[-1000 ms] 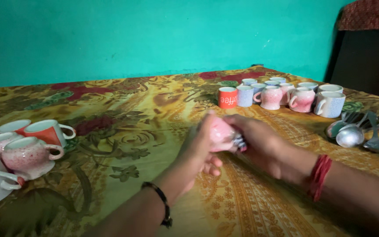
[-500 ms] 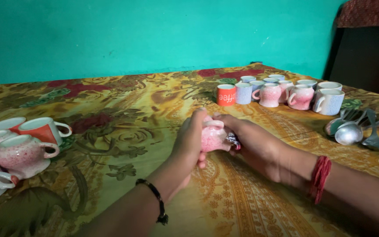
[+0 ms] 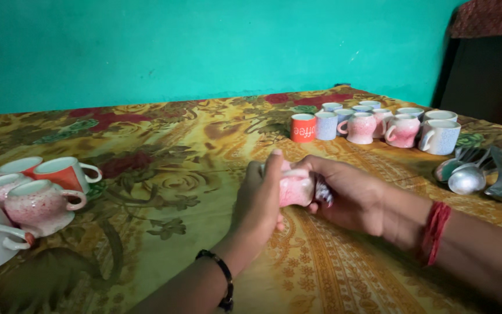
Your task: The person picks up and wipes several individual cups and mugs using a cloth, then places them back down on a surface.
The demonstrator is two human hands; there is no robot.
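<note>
My left forearm comes in from six o'clock and runs up toward twelve, a dark bead band around the wrist. My left hand (image 3: pixel 261 200) stands on edge, back toward me, fingers curled shut around the far side of what I hold, thumb pointing up at twelve. My right forearm enters from four o'clock and angles toward ten, a red thread wound round the wrist. My right hand (image 3: pixel 348 195) lies knuckles up, fingers wrapped closed toward nine, meeting the left hand. Both wrists sit low, nearly level.
</note>
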